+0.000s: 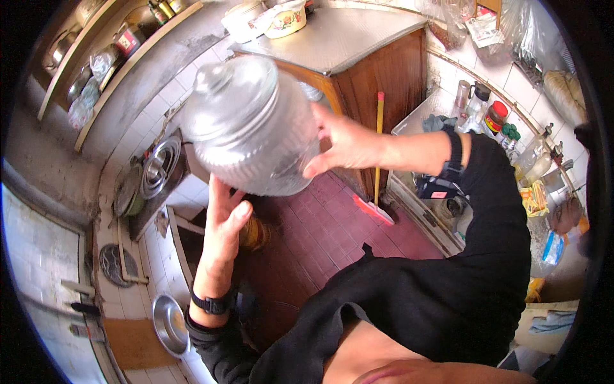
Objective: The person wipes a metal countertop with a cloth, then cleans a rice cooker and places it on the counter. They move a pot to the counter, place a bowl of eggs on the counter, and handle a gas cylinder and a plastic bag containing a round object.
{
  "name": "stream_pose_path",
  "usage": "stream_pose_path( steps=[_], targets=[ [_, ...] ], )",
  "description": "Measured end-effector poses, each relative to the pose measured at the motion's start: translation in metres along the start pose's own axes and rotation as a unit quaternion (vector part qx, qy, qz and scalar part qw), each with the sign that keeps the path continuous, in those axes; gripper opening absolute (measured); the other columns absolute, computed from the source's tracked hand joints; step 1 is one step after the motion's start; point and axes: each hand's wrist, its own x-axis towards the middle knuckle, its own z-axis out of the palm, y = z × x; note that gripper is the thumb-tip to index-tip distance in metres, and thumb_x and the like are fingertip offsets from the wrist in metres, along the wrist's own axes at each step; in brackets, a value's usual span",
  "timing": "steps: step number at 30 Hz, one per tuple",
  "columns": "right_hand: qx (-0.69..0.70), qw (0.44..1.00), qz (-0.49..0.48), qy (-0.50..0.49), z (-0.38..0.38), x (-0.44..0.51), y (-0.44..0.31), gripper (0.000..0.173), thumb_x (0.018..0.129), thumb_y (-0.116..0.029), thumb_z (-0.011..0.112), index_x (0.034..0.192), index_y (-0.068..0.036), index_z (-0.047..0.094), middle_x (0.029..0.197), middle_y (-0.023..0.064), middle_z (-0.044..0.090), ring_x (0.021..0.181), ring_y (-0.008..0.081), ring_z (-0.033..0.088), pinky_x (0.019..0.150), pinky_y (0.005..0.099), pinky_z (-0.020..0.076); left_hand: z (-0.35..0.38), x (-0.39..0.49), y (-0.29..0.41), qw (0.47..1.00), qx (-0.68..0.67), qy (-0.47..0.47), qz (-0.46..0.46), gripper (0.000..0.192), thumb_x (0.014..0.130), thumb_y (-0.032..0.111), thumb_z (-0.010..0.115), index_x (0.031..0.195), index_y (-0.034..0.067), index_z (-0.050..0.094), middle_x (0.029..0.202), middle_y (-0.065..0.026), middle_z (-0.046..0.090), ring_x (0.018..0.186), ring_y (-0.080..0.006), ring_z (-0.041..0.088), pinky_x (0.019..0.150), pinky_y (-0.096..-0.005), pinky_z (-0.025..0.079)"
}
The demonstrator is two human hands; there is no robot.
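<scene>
A large lidded glass jar (254, 129), clear with a ribbed body, is held up in the air between both hands. My left hand (223, 221) supports it from below at its lower left side, thumb and fingers apart against the glass. On the other side, my right hand (336, 144) grips the jar's lower body with thumb and fingers spread. The domed lid (230, 96) with a knob sits on the jar, which tilts towards the upper left. The jar looks partly blurred; whether anything is inside I cannot tell.
A metal-topped wooden cabinet (383, 29) bears a floral enamel pot (286, 20). A yellow-handled broom (379, 144) stands against it. Left are shelves (139, 62) and a steel basin (171, 326); bottles and a red-lidded jar (496, 115) stand at right.
</scene>
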Motion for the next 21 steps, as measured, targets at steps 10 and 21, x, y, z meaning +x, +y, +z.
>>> stream_pose_path(
  steps=[10,21],
  targets=[
    [-0.128,0.98,0.037,0.146,-0.135,0.08,0.012,0.075,0.069,-0.019,0.073,0.13,-0.006,0.03,0.123,0.0097,0.045,0.116,0.0202,0.042,0.097,0.0346,0.034,-0.015,0.247,-0.03,0.982,-0.019,-0.186,0.021,0.067,0.083,0.027,0.058,0.136,0.002,0.025,0.135,-0.0089,0.034,0.122,-0.0193,0.035,0.097,-0.0357,0.03],
    [-0.238,0.926,0.107,0.274,-0.29,0.12,0.093,0.081,0.067,-0.01,0.074,0.132,-0.002,0.026,0.125,0.0117,0.044,0.117,0.0214,0.042,0.098,0.0324,0.0349,0.027,0.433,-0.116,0.973,-0.044,-0.204,-0.097,0.081,0.076,0.035,0.068,0.133,-0.003,0.026,0.122,-0.0092,0.044,0.108,-0.0193,0.043,0.094,-0.0339,0.033]
  ],
)
